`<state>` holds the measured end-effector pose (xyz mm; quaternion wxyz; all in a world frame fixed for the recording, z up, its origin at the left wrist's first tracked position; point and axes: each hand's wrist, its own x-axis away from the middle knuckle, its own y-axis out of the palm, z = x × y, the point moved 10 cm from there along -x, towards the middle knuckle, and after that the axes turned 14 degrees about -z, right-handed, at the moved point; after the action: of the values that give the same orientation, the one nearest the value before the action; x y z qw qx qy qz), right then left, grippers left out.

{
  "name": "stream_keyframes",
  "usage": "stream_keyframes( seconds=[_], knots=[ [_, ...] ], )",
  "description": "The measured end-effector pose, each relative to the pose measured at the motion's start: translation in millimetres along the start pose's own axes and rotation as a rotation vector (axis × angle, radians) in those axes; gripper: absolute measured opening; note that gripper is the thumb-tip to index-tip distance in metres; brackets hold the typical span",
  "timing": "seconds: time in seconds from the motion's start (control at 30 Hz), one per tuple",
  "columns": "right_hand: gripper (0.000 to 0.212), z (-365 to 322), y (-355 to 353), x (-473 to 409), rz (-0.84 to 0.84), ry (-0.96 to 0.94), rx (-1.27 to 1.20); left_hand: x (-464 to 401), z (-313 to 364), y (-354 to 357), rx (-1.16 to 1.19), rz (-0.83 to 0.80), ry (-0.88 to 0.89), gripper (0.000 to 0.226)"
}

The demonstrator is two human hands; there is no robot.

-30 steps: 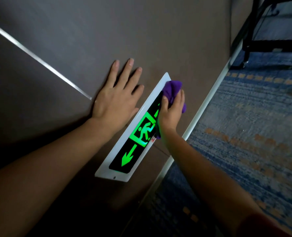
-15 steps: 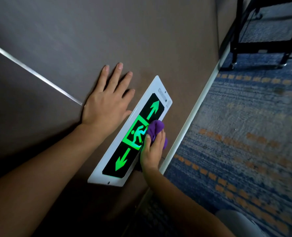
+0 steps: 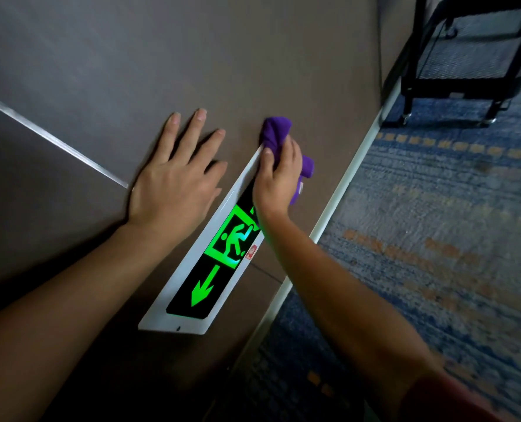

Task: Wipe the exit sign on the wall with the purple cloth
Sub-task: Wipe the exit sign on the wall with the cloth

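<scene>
The exit sign (image 3: 204,275) is a long white-framed panel low on the brown wall, with a glowing green running figure and a green arrow on black. My right hand (image 3: 276,181) presses the bunched purple cloth (image 3: 276,132) against the sign's far end, hiding that end and its arrow. Cloth sticks out beyond my fingertips and under my palm. My left hand (image 3: 177,181) lies flat on the wall beside the sign, fingers spread, holding nothing.
A white baseboard (image 3: 338,205) runs along the foot of the wall. Blue carpet (image 3: 435,254) with orange marks covers the floor on the right. A black wheeled cart (image 3: 466,56) stands by the wall at the top right. A thin silver strip (image 3: 52,141) crosses the wall.
My right hand slid the cloth from the far end to the sign's middle, then back up to the far end. My left hand stayed flat on the wall.
</scene>
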<state>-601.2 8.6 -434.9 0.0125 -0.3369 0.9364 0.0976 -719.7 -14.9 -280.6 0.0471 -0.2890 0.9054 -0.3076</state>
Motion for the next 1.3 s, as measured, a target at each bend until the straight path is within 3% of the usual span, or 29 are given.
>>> stream_keyframes(
  seconds=[0.17, 0.4, 0.67, 0.87, 1.1, 1.3],
  knots=[
    [0.044, -15.4, 1.4, 7.7, -0.060, -0.122, 0.115, 1.8, -0.6, -0.7, -0.024, 0.011, -0.012, 0.046],
    [0.040, 3.1, -17.9, -15.6, 0.003, 0.090, 0.043, 1.8, 0.3, -1.5, -0.036, -0.029, -0.014, 0.045],
    [0.034, -22.8, 0.3, 23.0, 0.001, -0.128, 0.230, 3.8, 2.5, -1.8, 0.014, 0.013, 0.028, 0.038],
    [0.034, -23.8, 7.3, 58.2, -0.093, -0.172, 0.308, 8.9, -1.3, -5.6, 0.028, -0.010, 0.034, 0.051],
    [0.034, -29.2, 22.7, 105.5, -0.205, -0.206, 0.391, 45.7, -22.8, -10.1, 0.007, 0.091, 0.007, 0.047],
    [0.038, -24.5, 40.9, 164.9, -0.304, -0.255, 0.484, 48.6, -14.6, -8.0, 0.020, 0.004, -0.050, 0.052]
  ],
)
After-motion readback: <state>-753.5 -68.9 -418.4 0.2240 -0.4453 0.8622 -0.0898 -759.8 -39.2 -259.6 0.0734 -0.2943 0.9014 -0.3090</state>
